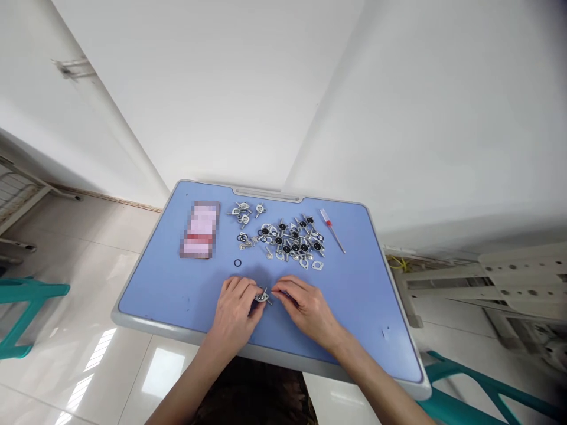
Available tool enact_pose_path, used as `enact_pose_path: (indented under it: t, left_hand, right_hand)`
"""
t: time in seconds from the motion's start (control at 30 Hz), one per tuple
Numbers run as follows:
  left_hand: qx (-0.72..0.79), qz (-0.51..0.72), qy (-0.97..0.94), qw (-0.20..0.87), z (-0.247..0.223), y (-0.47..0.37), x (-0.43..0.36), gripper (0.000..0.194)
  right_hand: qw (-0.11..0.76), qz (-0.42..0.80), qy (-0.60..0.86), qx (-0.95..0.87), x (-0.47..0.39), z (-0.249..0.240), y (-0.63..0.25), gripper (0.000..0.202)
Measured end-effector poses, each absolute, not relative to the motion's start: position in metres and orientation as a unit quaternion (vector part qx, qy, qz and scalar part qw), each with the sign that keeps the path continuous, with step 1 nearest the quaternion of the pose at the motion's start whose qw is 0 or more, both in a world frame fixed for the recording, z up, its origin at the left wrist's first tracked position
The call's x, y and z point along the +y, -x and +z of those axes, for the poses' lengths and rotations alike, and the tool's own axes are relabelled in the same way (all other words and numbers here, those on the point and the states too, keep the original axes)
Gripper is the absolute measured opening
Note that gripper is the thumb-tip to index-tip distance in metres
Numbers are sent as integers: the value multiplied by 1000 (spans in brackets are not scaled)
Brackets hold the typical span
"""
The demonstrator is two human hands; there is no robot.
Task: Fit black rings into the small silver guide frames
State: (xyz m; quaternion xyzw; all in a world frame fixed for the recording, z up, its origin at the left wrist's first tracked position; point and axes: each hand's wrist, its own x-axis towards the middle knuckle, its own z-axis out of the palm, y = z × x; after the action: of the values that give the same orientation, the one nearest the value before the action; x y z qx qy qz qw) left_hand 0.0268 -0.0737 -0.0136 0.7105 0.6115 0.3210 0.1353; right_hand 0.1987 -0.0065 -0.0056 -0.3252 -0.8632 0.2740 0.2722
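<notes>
My left hand [239, 302] grips a small silver metal fitting [262, 297] with a flange and a thin pin, low over the near part of the table. Just to its right, my right hand [302, 300] is closed in a pinch. Whatever is between those fingertips is too small to make out. A black rubber ring [238, 262] lies flat beyond my left hand. Farther back spreads a pile of metal fittings with black round centres [295, 248], mixed with flat metal gaskets [317, 265]. Several similar silver fittings [244, 219] sit at the back.
A screwdriver [332, 230] with a clear and red handle lies at the back right of the blue table [177, 295]. On the left is a blurred pinkish packet [200, 230]. Green stools [26, 295] stand beside the table, and a white wall [221, 106] rises behind it.
</notes>
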Motion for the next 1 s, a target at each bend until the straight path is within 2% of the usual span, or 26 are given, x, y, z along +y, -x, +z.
enact_pose_path:
  t: [0.33,0.7,1.0]
  left_hand:
    - [597,318,-733,76,-16,-29,-76,11]
    - [601,318,-728,88,-16,-28,-76,10]
    - [596,336,-722,102,-17,-28,-74,11]
  right_hand:
    - [289,278,312,-862,-10,-9,-203,13]
    - [294,266,307,-865,-11,-9,-203,14]
    - [290,205,261,-897,-12,-10,-194,16]
